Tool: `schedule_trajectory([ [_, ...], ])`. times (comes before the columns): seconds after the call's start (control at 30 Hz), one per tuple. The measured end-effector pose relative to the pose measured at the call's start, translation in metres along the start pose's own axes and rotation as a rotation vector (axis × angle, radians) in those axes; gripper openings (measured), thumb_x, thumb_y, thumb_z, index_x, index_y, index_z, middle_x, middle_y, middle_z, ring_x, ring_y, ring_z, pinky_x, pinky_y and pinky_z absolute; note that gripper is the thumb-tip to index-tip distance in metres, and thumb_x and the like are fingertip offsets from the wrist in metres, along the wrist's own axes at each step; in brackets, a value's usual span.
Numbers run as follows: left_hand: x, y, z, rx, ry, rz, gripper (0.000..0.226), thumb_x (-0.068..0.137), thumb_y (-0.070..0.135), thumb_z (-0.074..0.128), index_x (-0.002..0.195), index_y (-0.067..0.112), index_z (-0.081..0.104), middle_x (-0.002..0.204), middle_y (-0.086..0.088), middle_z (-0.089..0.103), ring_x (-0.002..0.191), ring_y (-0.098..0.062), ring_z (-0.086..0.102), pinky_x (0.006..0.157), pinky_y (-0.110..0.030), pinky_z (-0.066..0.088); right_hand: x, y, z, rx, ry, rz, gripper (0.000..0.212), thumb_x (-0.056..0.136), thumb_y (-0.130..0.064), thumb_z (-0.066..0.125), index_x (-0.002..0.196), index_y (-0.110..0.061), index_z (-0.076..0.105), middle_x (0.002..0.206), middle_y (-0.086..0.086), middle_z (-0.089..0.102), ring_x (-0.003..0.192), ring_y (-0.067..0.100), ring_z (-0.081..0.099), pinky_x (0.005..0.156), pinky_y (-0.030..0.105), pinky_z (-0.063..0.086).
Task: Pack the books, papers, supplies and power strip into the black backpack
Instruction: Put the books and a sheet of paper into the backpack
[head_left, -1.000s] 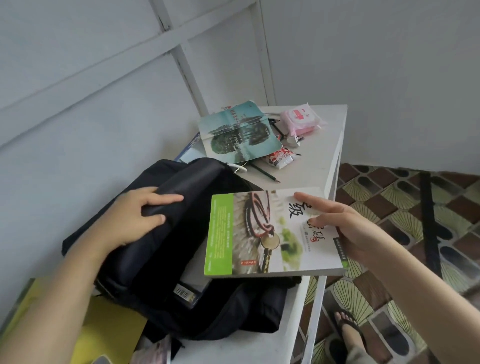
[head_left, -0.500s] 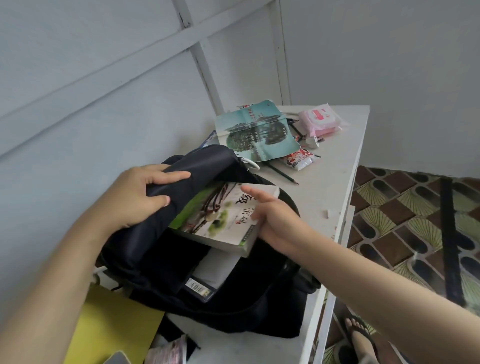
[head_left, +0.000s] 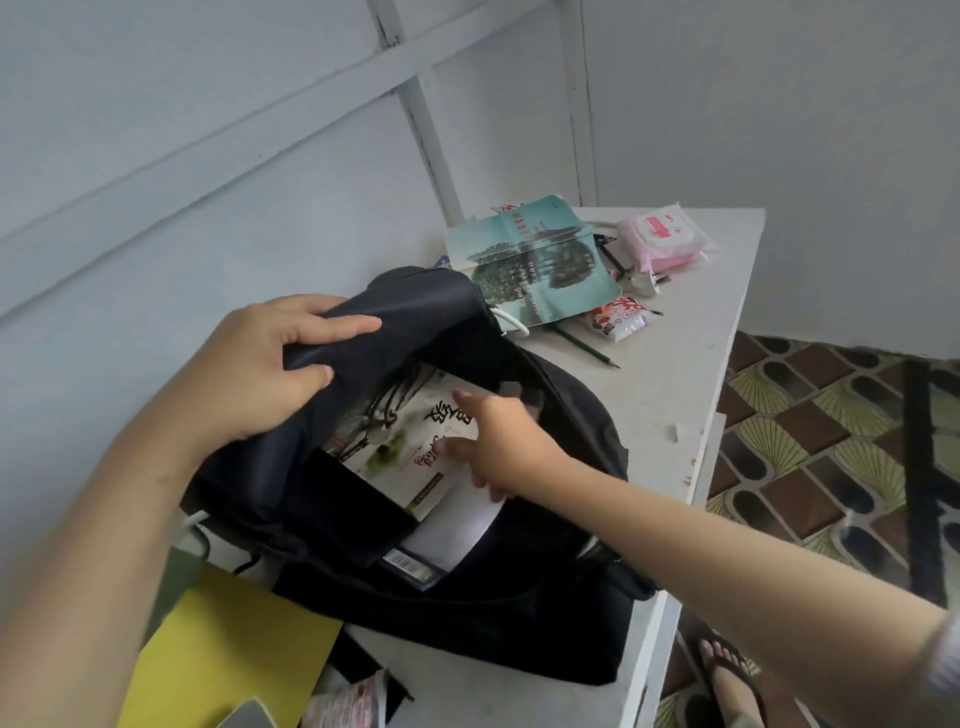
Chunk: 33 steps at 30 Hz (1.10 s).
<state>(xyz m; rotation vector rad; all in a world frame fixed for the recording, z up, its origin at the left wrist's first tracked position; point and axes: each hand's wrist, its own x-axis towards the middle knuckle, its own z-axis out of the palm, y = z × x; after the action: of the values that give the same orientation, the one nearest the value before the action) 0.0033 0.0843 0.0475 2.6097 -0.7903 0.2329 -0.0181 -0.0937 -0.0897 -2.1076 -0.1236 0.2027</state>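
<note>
The black backpack (head_left: 524, 618) lies open on the white table (head_left: 670, 374). My left hand (head_left: 260, 364) grips its upper flap and holds it up. My right hand (head_left: 493, 441) is inside the opening, fingers pressed on a white-and-green book (head_left: 410, 441) that lies mostly inside the bag. White papers (head_left: 457, 530) and another book's barcode edge (head_left: 410, 569) show beneath it. A teal book (head_left: 530, 260) lies open face down behind the bag.
At the table's far end lie a pink tissue pack (head_left: 660, 241), a red-and-white packet (head_left: 618, 322) and a pencil (head_left: 584, 348). A yellow folder (head_left: 223, 654) sits near the front left. The table edge drops to a tiled floor (head_left: 810, 441) on the right.
My right hand has carried the white-and-green book from above the table edge into the backpack, pushing it deeper. My left hand has kept the flap lifted.
</note>
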Motion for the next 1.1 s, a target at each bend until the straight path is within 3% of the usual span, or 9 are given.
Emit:
schedule_trajectory([
  [0.07, 0.0, 0.0, -0.001, 0.007, 0.005, 0.006, 0.081, 0.079, -0.012, 0.06, 0.1, 0.066, 0.052, 0.113, 0.033, 0.047, 0.105, 0.015, 0.04, 0.083, 0.012, 0.017, -0.004, -0.003, 0.004, -0.473, 0.15, -0.164, 0.057, 0.093, -0.039, 0.054, 0.141, -0.016, 0.034, 0.105, 0.011, 0.063, 0.094, 0.03, 0.061, 0.065, 0.032, 0.048],
  [0.13, 0.001, -0.001, -0.003, 0.004, 0.005, 0.002, 0.076, 0.079, -0.013, 0.06, 0.102, 0.06, 0.055, 0.112, 0.034, 0.047, 0.101, 0.021, 0.043, 0.083, 0.012, 0.018, -0.01, 0.0, 0.009, -0.634, 0.186, -0.339, 0.055, 0.094, -0.045, 0.049, 0.139, -0.016, 0.041, 0.116, 0.013, 0.057, 0.107, 0.032, 0.054, 0.079, 0.037, 0.044],
  [0.2, 0.001, -0.004, -0.006, -0.004, 0.001, 0.001, 0.078, 0.078, -0.013, 0.06, 0.099, 0.062, 0.058, 0.112, 0.038, 0.046, 0.099, 0.029, 0.041, 0.086, 0.011, 0.02, -0.016, 0.009, 0.014, -0.708, 0.067, -0.476, 0.056, 0.093, -0.046, 0.048, 0.143, -0.022, 0.039, 0.139, 0.019, 0.043, 0.129, 0.037, 0.038, 0.103, 0.048, 0.032],
  [0.27, 0.002, -0.005, -0.007, -0.001, -0.003, -0.005, 0.085, 0.078, -0.012, 0.061, 0.094, 0.071, 0.053, 0.112, 0.039, 0.047, 0.101, 0.03, 0.039, 0.088, 0.01, 0.021, -0.019, 0.02, 0.02, -0.789, -0.1, -0.493, 0.057, 0.096, -0.049, 0.037, 0.149, -0.035, 0.02, 0.157, 0.017, 0.01, 0.145, 0.035, 0.007, 0.114, 0.059, 0.005],
  [0.4, 0.003, -0.005, -0.01, -0.001, -0.015, -0.013, 0.09, 0.078, -0.013, 0.062, 0.088, 0.076, 0.05, 0.103, 0.05, 0.048, 0.101, 0.032, 0.038, 0.087, 0.01, 0.02, -0.012, 0.027, 0.026, -0.815, -0.174, -0.412, 0.05, 0.099, -0.048, 0.018, 0.147, -0.045, 0.004, 0.158, 0.009, -0.012, 0.145, 0.027, -0.012, 0.113, 0.056, -0.01],
  [0.57, 0.002, -0.002, -0.012, -0.002, -0.021, 0.003, 0.088, 0.077, -0.014, 0.062, 0.093, 0.072, 0.052, 0.111, 0.041, 0.049, 0.104, 0.027, 0.042, 0.09, 0.008, 0.022, 0.012, 0.024, 0.03, -0.845, -0.129, -0.38, 0.048, 0.101, -0.045, 0.019, 0.147, -0.048, 0.004, 0.159, 0.008, -0.01, 0.146, 0.025, -0.011, 0.115, 0.052, 0.0],
  [0.67, 0.001, -0.001, -0.013, -0.003, -0.034, 0.004, 0.088, 0.077, -0.014, 0.062, 0.094, 0.072, 0.053, 0.107, 0.049, 0.049, 0.105, 0.025, 0.043, 0.089, 0.008, 0.023, 0.027, 0.02, 0.034, -0.832, -0.107, -0.392, 0.047, 0.101, -0.046, 0.021, 0.146, -0.049, 0.006, 0.159, 0.006, -0.007, 0.146, 0.025, -0.007, 0.115, 0.052, 0.003],
  [0.87, -0.002, -0.001, -0.012, -0.032, -0.027, 0.008, 0.081, 0.077, -0.014, 0.062, 0.1, 0.063, 0.055, 0.116, 0.036, 0.054, 0.107, 0.023, 0.045, 0.09, 0.006, 0.026, 0.046, 0.007, 0.042, -0.853, -0.129, -0.369, 0.049, 0.101, -0.044, 0.022, 0.148, -0.045, 0.007, 0.159, 0.008, -0.006, 0.146, 0.028, -0.005, 0.115, 0.054, 0.001],
  [1.1, 0.002, -0.005, -0.016, -0.057, -0.042, -0.022, 0.081, 0.078, -0.015, 0.06, 0.098, 0.063, 0.056, 0.105, 0.051, 0.049, 0.105, 0.026, 0.043, 0.087, 0.009, 0.024, 0.028, 0.011, 0.039, -0.747, -0.09, -0.323, 0.061, 0.101, -0.042, 0.026, 0.152, -0.022, -0.001, 0.155, 0.022, -0.015, 0.145, 0.033, -0.012, 0.116, 0.042, -0.005],
])
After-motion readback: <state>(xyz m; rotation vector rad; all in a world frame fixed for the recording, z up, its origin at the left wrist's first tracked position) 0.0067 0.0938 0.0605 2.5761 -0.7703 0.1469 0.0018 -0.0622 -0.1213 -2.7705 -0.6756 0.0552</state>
